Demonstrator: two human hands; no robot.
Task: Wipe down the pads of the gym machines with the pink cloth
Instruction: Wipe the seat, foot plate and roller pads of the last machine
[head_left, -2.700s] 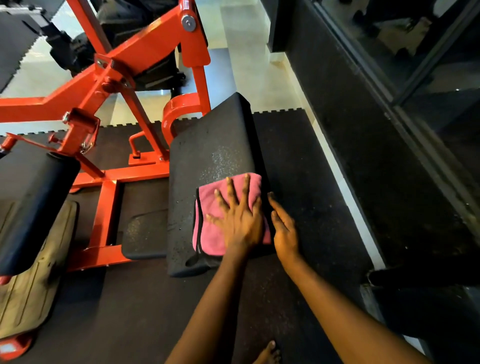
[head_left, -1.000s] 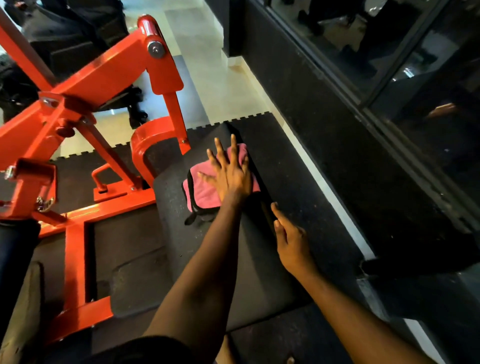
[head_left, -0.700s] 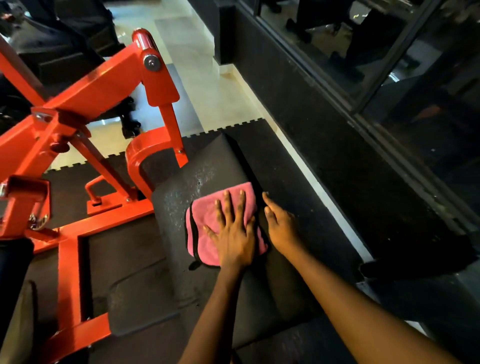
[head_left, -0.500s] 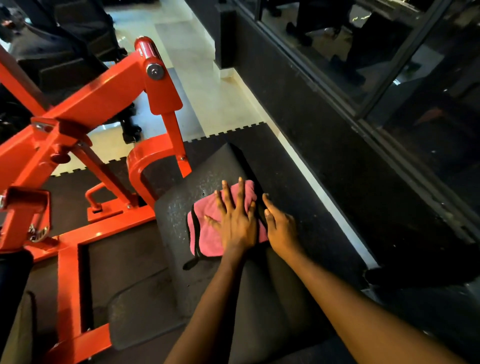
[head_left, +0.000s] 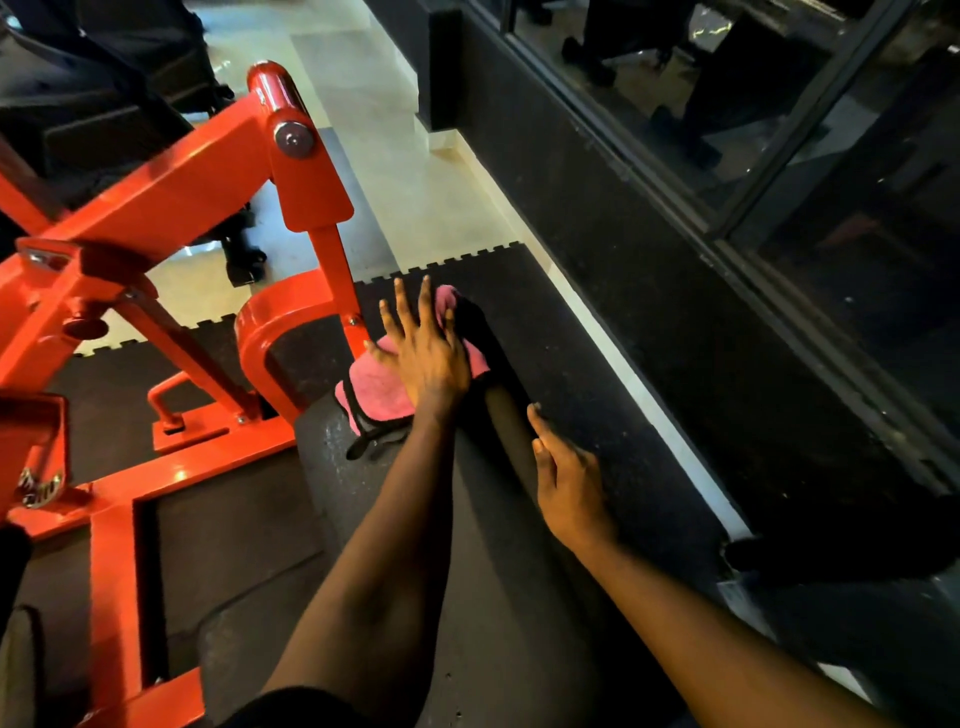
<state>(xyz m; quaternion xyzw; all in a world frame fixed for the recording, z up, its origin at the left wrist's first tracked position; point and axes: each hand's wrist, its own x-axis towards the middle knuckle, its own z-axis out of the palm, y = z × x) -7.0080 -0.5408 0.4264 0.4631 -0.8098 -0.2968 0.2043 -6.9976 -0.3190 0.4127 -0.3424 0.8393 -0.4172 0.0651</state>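
Left hand flat on the pink cloth at the far end of the black pad, right hand loose at the pad's edge.

The left hand presses down with fingers straight and spread, palm on the pink cloth, curling round nothing. The right hand, at 4 o'clock from the left and apart from it, lies with relaxed, nearly straight fingers along the right edge of the black pad, holding nothing. The cloth, folded and dark-trimmed, sits on the pad's far end, its corner spilling over toward 12 o'clock. At 9 to 11 o'clock stands the red machine frame. Black rubber matting lies at 3 o'clock, pale floor tiles at 12, and a dark glazed wall at 1 to 2 o'clock.
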